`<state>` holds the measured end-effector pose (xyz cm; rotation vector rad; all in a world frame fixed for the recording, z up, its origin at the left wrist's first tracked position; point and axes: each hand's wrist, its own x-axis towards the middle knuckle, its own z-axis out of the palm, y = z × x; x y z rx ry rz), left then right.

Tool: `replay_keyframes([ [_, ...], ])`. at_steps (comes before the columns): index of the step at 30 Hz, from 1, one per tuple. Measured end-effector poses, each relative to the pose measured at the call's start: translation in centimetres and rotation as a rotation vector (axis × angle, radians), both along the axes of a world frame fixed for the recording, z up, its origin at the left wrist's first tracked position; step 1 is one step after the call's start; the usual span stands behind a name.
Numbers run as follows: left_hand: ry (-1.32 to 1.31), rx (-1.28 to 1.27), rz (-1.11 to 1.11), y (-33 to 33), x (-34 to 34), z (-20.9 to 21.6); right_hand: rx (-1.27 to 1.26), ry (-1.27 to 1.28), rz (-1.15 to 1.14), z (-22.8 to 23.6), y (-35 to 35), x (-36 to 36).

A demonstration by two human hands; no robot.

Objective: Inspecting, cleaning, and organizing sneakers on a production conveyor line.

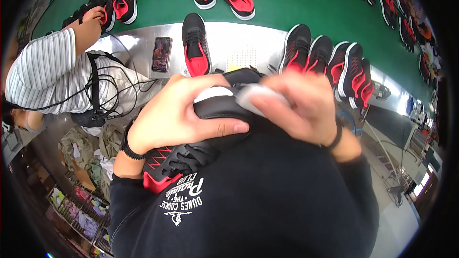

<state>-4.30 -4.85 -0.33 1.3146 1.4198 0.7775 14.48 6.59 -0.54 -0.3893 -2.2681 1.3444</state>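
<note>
My left hand (pixel 177 110) is closed around a black sneaker (pixel 222 110), its thumb pressed along the dark upper, with a white strip of sole showing beside the fingers. Blurred by motion, my right hand (pixel 306 105) grips a white cloth (pixel 260 99) against or just beside that sneaker. Below my left wrist, black laces (pixel 186 160) and a red shoe lining (pixel 158 181) show against my shirt; whether they belong to the same sneaker I cannot tell.
A black-and-red sneaker (pixel 195 43) and a phone (pixel 162 54) lie on the metal ledge. Several sneakers stand at the right (pixel 351 69). More sit on the green belt (pixel 162 0). To the left, a co-worker in a striped shirt (pixel 43 62) reaches toward shoes.
</note>
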Motion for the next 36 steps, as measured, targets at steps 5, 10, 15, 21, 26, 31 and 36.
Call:
replay_keyframes([
  [5, 0.059, 0.006, -0.022, 0.0, 0.3, 0.3, -0.003, 0.094, -0.11, 0.3, -1.0, -1.5],
  [10, -0.01, 0.023, 0.014, -1.2, 0.6, 0.4, -0.077, 0.034, -0.009, 0.0, -1.5, 0.7],
  [15, 0.039, 0.012, 0.015, -1.3, 0.6, 0.3, 0.036, 0.191, -0.032, -0.2, -1.8, -1.7],
  [21, -0.023, 0.066, 0.056, -1.0, 0.2, -0.6, -0.048, 0.061, 0.064, -0.7, -0.5, 0.3],
  [26, 0.037, 0.026, 0.01, -0.9, -0.3, -0.1, 0.053, 0.157, 0.092, -0.2, -0.7, -2.5],
  [31, -0.028, 0.034, 0.05, -0.7, 0.1, -0.3, -0.011, 0.052, 0.085, -1.0, -0.7, 1.0],
  [36, 0.051, 0.035, 0.019, -1.2, -0.1, 0.2, 0.076, 0.239, 0.131, -0.3, -1.0, -2.2],
])
